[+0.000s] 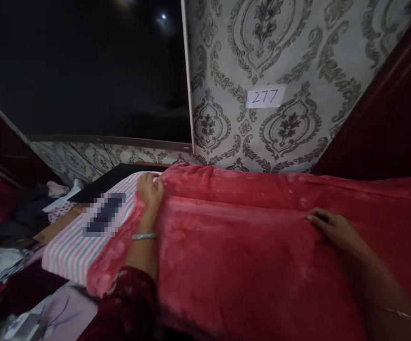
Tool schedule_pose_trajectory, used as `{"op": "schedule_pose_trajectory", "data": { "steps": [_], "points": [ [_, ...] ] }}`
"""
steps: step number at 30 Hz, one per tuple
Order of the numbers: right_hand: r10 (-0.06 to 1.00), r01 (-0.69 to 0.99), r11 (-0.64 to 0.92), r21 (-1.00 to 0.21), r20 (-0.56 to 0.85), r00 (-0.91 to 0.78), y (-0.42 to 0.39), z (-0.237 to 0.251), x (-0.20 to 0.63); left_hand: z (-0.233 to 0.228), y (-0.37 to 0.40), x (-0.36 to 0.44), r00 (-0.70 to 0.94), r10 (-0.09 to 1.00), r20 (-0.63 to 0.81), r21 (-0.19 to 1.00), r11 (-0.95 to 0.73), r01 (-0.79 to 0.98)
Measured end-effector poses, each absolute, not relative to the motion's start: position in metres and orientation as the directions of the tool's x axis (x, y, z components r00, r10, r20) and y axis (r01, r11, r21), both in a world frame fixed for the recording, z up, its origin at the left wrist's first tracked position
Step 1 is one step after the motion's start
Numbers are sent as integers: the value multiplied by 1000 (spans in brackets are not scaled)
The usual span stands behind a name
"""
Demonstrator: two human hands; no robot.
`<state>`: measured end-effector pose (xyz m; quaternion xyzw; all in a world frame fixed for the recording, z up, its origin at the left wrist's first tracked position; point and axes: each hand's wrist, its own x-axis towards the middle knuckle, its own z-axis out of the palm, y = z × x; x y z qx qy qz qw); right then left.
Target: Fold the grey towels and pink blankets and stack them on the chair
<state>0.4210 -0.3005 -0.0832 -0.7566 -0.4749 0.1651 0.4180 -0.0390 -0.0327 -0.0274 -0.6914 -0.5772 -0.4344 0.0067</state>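
Observation:
A plush red blanket (234, 255) lies spread in front of me, with a long fold running across it. My left hand (150, 190) is at the blanket's far left edge, its fingers curled over the cloth where it meets a striped pink, grey and white fabric (68, 253). Further right, my right hand (333, 229) pinches the blanket at the fold line between thumb and fingers. Part of the striped fabric is covered by a blurred patch. The tips of my left fingers are partly hidden.
A large dark television screen (95, 71) hangs on the patterned wall, beside a paper label (265, 96) reading 277. Behind the striped fabric is a black flat surface (102, 182). Piled clothes (4, 267) lie at the left. Dark red panels (393, 104) flank the wall.

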Motion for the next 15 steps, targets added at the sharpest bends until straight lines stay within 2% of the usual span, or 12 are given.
{"op": "schedule_pose_trajectory", "data": {
  "steps": [1, 3, 4, 6, 9, 11, 15],
  "points": [
    [857, 581, -191, -792, 154, 492, -300, -85, 422, -27, -40, -29, 117, 783, 611, 443, -461, 769],
    [859, 587, -162, -793, 179, 480, -300, -88, 424, -27, -54, -10, 460, 694, 554, 359, -698, 620],
    [861, 592, -146, -793, 193, 470, -299, -90, 425, -28, -61, 0, 586, 639, 498, 340, -766, 546],
    [870, 604, -123, -788, 207, 447, -299, -92, 428, -30, -70, 14, 727, 575, 375, 321, -817, 479],
    [879, 616, -116, -780, 208, 428, -298, -93, 429, -34, -71, 23, 783, 587, 206, 310, -798, 517],
    [876, 627, -101, -773, 229, 425, -298, -91, 428, -36, -67, 23, 777, 612, 148, 337, -770, 542],
    [833, 665, -30, -746, 349, 429, -295, -86, 420, -30, -62, 19, 734, 649, 199, 427, -732, 531]
  ]
}}
